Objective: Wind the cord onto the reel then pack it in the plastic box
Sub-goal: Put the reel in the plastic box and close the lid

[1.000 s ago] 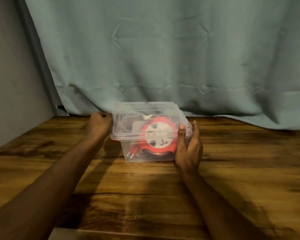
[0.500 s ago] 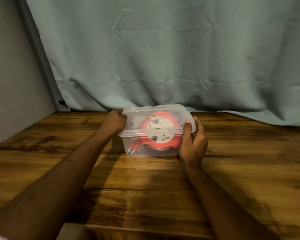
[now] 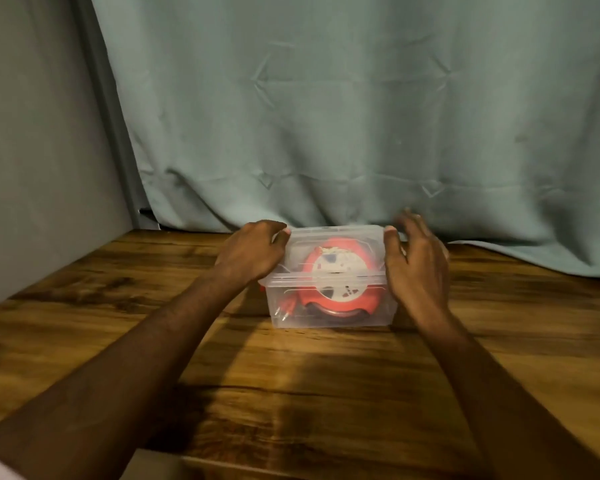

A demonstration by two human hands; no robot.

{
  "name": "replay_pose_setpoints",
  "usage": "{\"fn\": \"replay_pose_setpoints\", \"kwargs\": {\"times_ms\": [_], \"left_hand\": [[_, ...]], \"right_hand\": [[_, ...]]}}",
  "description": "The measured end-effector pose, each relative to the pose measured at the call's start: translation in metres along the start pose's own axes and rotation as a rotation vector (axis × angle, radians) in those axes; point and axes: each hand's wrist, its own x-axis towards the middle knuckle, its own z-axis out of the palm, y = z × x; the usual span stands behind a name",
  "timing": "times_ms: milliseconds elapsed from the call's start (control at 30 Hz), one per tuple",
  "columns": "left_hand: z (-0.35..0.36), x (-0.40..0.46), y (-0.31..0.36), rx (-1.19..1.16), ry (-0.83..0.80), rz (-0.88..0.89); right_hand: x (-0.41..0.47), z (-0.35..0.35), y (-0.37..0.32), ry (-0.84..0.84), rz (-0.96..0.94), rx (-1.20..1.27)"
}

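Note:
A clear plastic box (image 3: pixel 329 318) stands on the wooden table with its clear lid (image 3: pixel 333 233) lying flat on top. Inside it I see the red cord reel (image 3: pixel 336 299) with a white centre, and the red plug (image 3: pixel 286 306) at the lower left. My left hand (image 3: pixel 253 251) is curled over the lid's left edge, fingers pressing on it. My right hand (image 3: pixel 414 258) is at the box's right side, thumb on the lid's corner, its fingers spread and blurred just off the box.
A pale green curtain (image 3: pixel 361 116) hangs right behind the box and drapes onto the wooden table (image 3: pixel 326 393) at the right. A grey wall (image 3: pixel 32 150) closes the left side. The table's front edge runs along the bottom.
The lid has come down flat onto the box. My left hand stayed on the lid's left edge; my right hand's fingers have opened and lifted away from the right side.

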Motion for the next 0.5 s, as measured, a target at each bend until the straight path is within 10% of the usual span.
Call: {"fn": "replay_pose_setpoints", "kwargs": {"times_ms": [200,500], "left_hand": [[0.009,0.014,-0.002,0.003,-0.245,-0.027],[0.006,0.019,0.005,0.11,-0.252,-0.022]], "right_hand": [[0.066,0.006,0.001,-0.75,-0.159,-0.412],[0.079,0.014,-0.001,-0.934,-0.131,-0.586]]}}
